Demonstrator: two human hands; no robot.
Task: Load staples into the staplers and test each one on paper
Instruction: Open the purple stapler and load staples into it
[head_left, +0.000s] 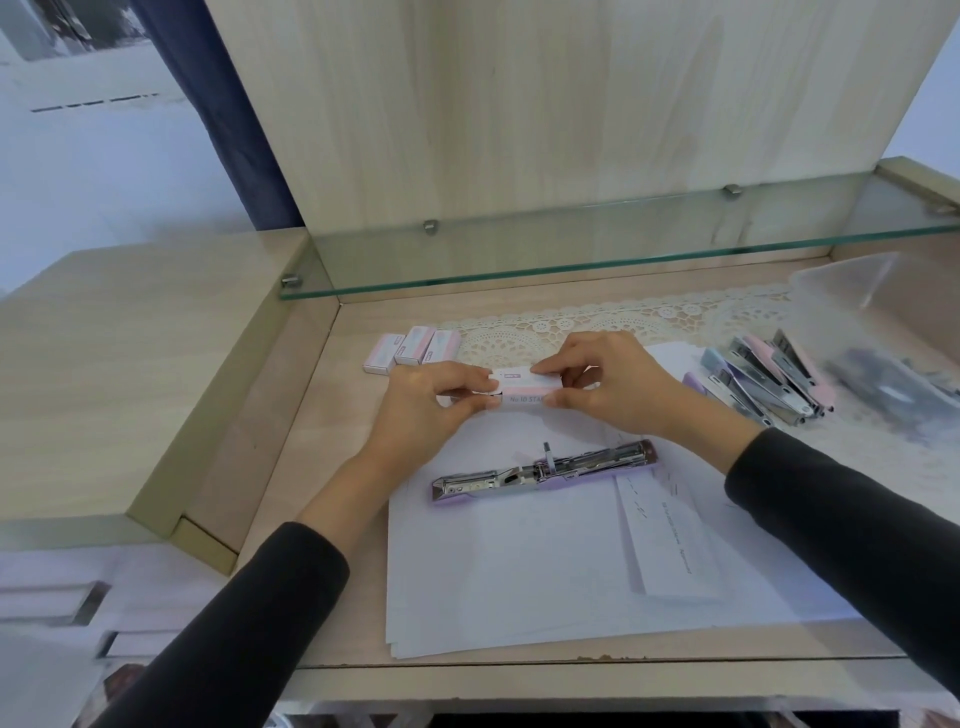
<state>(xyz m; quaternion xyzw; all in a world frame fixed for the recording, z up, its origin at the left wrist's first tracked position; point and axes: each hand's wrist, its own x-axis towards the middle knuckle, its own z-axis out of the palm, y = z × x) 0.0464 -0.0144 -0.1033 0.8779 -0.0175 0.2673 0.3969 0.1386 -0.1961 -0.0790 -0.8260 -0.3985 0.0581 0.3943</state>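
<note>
Pinching a small staple box (522, 387) by its ends, the left grip (421, 410) and right grip (618, 387) hold it over the paper (519, 571); nearer the person, an opened purple stapler (540, 470) lies on the sheets, spare boxes (413, 349) left, more staplers (769, 379) right.

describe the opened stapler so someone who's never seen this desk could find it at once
Find the stack of white paper on the wooden desk. On its upper part lies a single lilac stapler. Unlike the staplers heaped to the right, it lies alone and is swung open flat, silver channel showing.
</note>
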